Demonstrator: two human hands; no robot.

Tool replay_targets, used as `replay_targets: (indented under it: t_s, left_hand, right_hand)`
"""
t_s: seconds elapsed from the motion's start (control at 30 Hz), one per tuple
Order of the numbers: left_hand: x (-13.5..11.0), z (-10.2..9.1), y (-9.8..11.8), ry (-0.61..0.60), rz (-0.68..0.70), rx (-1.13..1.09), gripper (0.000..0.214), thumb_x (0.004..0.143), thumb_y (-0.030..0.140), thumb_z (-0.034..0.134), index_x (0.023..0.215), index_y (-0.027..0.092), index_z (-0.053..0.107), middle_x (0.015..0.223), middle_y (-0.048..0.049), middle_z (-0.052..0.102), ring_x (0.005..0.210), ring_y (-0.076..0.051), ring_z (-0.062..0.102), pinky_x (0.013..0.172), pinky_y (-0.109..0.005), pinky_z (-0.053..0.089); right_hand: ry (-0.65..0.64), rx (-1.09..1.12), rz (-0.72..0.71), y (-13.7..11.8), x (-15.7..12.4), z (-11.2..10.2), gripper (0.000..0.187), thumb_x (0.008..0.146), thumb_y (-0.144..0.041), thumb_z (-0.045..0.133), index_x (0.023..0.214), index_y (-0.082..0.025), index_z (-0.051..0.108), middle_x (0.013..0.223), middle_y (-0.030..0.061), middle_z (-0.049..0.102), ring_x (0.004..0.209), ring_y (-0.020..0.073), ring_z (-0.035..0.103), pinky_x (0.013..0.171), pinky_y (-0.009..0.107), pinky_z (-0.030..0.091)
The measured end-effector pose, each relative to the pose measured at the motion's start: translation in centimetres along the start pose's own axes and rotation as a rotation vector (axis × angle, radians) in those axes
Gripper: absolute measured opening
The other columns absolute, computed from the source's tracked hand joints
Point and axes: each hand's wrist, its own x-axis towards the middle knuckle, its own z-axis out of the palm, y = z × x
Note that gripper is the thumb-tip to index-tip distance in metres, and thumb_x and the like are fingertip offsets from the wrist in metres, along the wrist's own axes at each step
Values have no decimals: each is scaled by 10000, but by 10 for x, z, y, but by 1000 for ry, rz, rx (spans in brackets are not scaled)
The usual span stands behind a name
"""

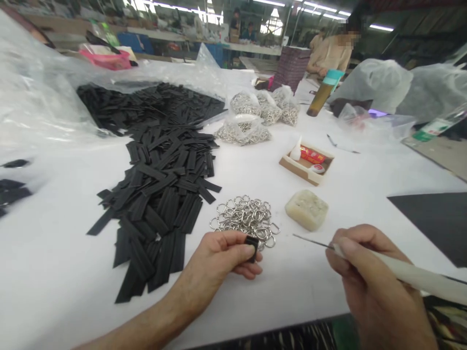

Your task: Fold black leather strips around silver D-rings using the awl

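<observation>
My left hand [228,255] pinches a small folded black strip [251,249] between thumb and fingers, just in front of a heap of metal D-rings [248,216]. Whether a ring sits inside the fold is hidden. In my right hand [375,282] is a pen-like tool with a white handle [412,274] and a thin, dark, needle-like tip that points left towards the rings. The tip is apart from the strip. Loose black strips [160,194] lie in a large pile to the left. A yellowish-white block [307,210] sits beyond the tool's tip.
Behind the block stands a small open box [306,167] with a red packet. Clear bags of metal rings [243,131] lie further back. A bottle with a teal cap [324,95], plastic bags [375,85] and a black sheet [434,218] are to the right. A person [332,53] stands behind.
</observation>
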Motion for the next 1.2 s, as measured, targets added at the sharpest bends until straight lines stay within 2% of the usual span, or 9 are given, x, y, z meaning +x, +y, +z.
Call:
replay_targets:
  t_s: [0.07, 0.13, 0.27, 0.4, 0.97, 1.2]
  left_hand:
    - [-1, 0, 1, 8, 7, -1, 139, 751, 243, 638, 743, 114, 687, 779, -67, 718, 653, -151, 658, 634, -223, 535]
    - [-2, 1, 1, 0, 13, 8, 136, 757, 235, 629, 751, 112, 686, 776, -67, 716, 662, -152, 658, 644, -226, 534]
    - [-4, 2, 2, -30, 32, 38, 138, 780, 213, 599, 791, 109, 690, 788, -64, 714, 693, -154, 658, 671, -228, 531]
    - [-5, 2, 3, -33, 31, 57, 133, 790, 195, 587, 806, 113, 691, 789, -54, 715, 701, -149, 654, 676, -223, 528]
    - [-5, 1, 1, -50, 21, 64, 154, 789, 224, 592, 818, 108, 688, 798, -58, 713, 697, -153, 654, 673, -235, 527]
    - [-3, -2, -1, -67, -32, 115, 176, 764, 244, 579, 729, 104, 680, 653, -57, 686, 601, -152, 635, 626, -247, 516]
  right_hand:
    - [-141, 112, 35, 2, -4, 11, 215, 781, -308, 667, 663, -185, 536, 551, -33, 371, 527, 107, 332, 449, 215, 260]
    - [-219, 190, 58, 4, -4, 22, 216, 789, -293, 657, 655, -181, 529, 530, -40, 363, 505, 95, 298, 447, 206, 247]
    - [-266, 266, 80, 6, -3, 36, 236, 796, -295, 652, 643, -178, 516, 519, -48, 360, 492, 82, 277, 450, 194, 239]
    - [-322, 330, 122, 7, -2, 41, 262, 781, -298, 661, 617, -177, 496, 499, -55, 349, 475, 78, 263, 445, 196, 232]
    - [-380, 328, 203, 17, 1, 48, 283, 737, -307, 682, 598, -173, 475, 477, -72, 330, 447, 67, 235, 425, 196, 185]
    - [-397, 219, 183, 20, 2, 44, 270, 776, -315, 659, 628, -173, 484, 502, -65, 334, 475, 76, 246, 433, 200, 186]
